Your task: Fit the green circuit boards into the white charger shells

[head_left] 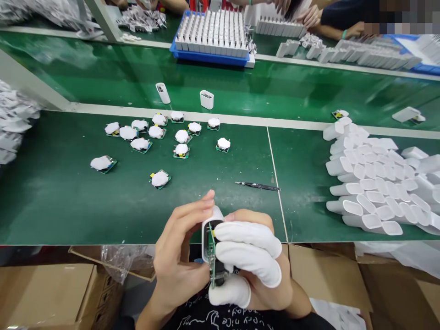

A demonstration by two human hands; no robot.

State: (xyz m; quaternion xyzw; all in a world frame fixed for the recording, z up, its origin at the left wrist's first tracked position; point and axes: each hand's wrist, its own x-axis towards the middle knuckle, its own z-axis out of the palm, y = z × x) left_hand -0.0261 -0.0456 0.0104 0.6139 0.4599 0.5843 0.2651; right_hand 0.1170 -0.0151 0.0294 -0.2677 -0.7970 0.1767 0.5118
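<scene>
- Head view: left hand (182,256) wraps round a white casing (217,213), right hand (264,270) in white finger covers (245,233) pinches a circuit board (212,263) at its mouth, by the near edge of the counter (206,172).
- Looks like the fitting-in step; imo it calls for keeping the board square to the opening. Fingers block it, so can't really tell how deep it sits.
- Surface: white-topped boards (160,178) scattered about, black tweezers (257,185), spare casings (376,197) heaped right.
- Room: cardboard box (44,293) below, blue tray (209,57) and co-workers' hands (309,17) across.

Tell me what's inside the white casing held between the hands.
A green circuit board sits partly inside the white casing, its near end sticking out. The casing's wall and the right hand hide the deeper interior.
</scene>
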